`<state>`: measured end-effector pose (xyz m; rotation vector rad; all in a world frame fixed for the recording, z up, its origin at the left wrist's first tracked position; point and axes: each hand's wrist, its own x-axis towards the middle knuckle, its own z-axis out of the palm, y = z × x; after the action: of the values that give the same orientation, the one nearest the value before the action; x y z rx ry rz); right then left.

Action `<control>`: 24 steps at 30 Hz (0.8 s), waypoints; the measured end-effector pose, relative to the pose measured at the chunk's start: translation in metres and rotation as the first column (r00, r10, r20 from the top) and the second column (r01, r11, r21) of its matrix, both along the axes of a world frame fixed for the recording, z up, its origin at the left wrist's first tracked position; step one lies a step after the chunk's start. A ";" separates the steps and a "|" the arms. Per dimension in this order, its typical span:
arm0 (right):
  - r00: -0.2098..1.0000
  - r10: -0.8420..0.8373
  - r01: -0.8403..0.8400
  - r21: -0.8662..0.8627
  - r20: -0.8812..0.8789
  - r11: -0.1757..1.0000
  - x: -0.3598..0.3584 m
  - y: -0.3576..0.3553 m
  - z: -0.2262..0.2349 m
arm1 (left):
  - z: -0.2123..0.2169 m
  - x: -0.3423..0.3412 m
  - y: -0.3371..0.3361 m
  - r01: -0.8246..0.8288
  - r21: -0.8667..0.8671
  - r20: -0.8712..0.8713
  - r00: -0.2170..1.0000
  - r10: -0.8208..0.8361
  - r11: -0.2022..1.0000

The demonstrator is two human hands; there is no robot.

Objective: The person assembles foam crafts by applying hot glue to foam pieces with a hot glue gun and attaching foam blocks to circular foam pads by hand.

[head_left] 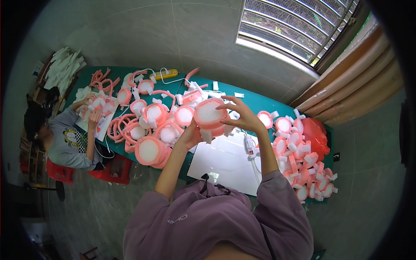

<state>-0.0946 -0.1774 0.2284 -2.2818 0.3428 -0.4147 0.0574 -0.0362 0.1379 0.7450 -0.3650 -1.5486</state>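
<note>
Above the table I hold a round foam piece with a white disc face and a thick pink rim; it looks like stacked layers, and a white tab sticks out below. My left hand grips its lower left side, with the fingers partly hidden behind it. Curled round its right edge is my right hand, thumb low and fingers up at the rim. A larger stack of pink-rimmed white discs lies left of my left forearm. Beneath my hands is a glossy white board.
Similar foam pieces heap at the table's right end, by a red plastic bag. A white power strip and its cord lie on the board. A yellow power strip sits at the back. At left, another person handles foam pieces.
</note>
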 end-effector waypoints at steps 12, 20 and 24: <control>0.998 -0.035 0.022 0.217 0.056 0.976 0.002 0.001 -0.008 | -0.007 0.004 -0.003 -0.010 0.046 0.092 0.996 0.006 0.999; 0.982 -0.079 0.027 0.289 0.170 0.957 -0.002 0.003 -0.019 | -0.019 0.004 0.001 -0.033 0.053 0.039 0.999 0.031 0.998; 0.987 -0.045 -0.012 0.350 0.154 0.937 -0.005 0.004 -0.027 | -0.012 0.004 0.004 -0.042 0.065 0.041 0.998 0.039 0.997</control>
<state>-0.0998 -0.1734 0.2017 -1.8860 0.3258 -0.4997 0.0611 -0.0318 0.1256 0.8310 -0.3271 -1.5154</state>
